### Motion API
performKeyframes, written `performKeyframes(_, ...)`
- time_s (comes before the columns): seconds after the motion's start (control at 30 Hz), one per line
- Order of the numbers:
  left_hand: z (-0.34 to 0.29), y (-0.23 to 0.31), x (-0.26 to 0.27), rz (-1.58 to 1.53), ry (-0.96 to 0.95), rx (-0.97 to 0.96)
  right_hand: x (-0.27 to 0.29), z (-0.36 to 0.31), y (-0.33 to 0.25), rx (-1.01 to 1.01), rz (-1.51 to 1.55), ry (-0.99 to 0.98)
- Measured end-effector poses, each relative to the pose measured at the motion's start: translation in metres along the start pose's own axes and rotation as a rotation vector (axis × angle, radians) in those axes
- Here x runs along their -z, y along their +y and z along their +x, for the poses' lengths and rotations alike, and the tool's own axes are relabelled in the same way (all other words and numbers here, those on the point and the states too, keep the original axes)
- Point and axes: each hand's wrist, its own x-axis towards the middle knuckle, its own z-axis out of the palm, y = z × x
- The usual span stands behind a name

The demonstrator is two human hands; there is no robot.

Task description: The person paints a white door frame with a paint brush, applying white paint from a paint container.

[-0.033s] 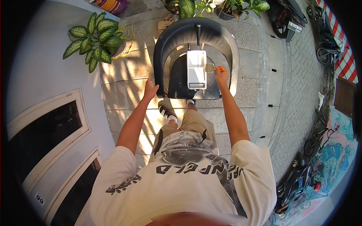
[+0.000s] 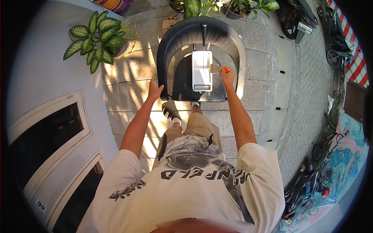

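Observation:
A black chair (image 2: pixel 171 42) with a curved back stands in front of me, its seat worn at the near edge. On the seat rests a white tray (image 2: pixel 211 79) with a divider across it. A tool with a black handle (image 2: pixel 204 34) and a thin metal rod reaches into the tray from its far end. My right hand (image 2: pixel 227 79) grips a flat brush (image 2: pixel 215 68) with an orange handle, its pale head at the tray's right rim. My left hand (image 2: pixel 155 91) has its fingers apart beside the left end of the chair's armrest, holding nothing.
A potted leafy plant (image 2: pixel 99 40) stands by the white wall at left; more pots (image 2: pixel 233 13) line the far side. Motorbikes (image 2: pixel 297 19) are parked at right along the paved lane (image 2: pixel 301 101). My shoe (image 2: pixel 171 112) is near the chair's front.
Almost nothing differs; the view has shifted very slightly. The brush stays at the tray's right rim, and my left hand stays beside the chair.

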Motion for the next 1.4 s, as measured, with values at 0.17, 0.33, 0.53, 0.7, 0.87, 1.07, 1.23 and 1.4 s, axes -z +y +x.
performKeyframes(0.17, 0.021, 0.033, -0.031, -0.212, -0.09, 0.25, -0.04, 0.029, 0.025, 0.022, -0.001, -0.079)
performKeyframes(0.33, 0.023, 0.016, -0.052, -0.018, 0.09, 0.382, -0.066, 0.054, 0.027, 0.168, -0.126, -0.165)
performKeyframes(0.53, 0.019, 0.004, -0.059, -0.054, 0.131, 0.366, -0.087, 0.069, 0.021, 0.148, -0.299, -0.312)
performKeyframes(0.7, 0.019, -0.01, -0.061, -0.256, 0.117, 0.324, -0.102, 0.079, 0.018, 0.164, -0.363, -0.318)
performKeyframes(0.87, 0.016, -0.012, -0.061, -0.307, 0.156, 0.246, -0.111, 0.076, 0.018, 0.115, -0.411, -0.304)
performKeyframes(1.07, 0.016, -0.014, -0.06, -0.291, 0.183, 0.273, -0.117, 0.074, 0.022, 0.142, -0.368, -0.322)
performKeyframes(1.23, 0.014, -0.011, -0.063, -0.287, 0.18, 0.292, -0.116, 0.075, 0.025, 0.152, -0.417, -0.323)
performKeyframes(1.4, 0.014, -0.011, -0.061, -0.26, 0.174, 0.278, -0.116, 0.075, 0.031, 0.152, -0.405, -0.314)
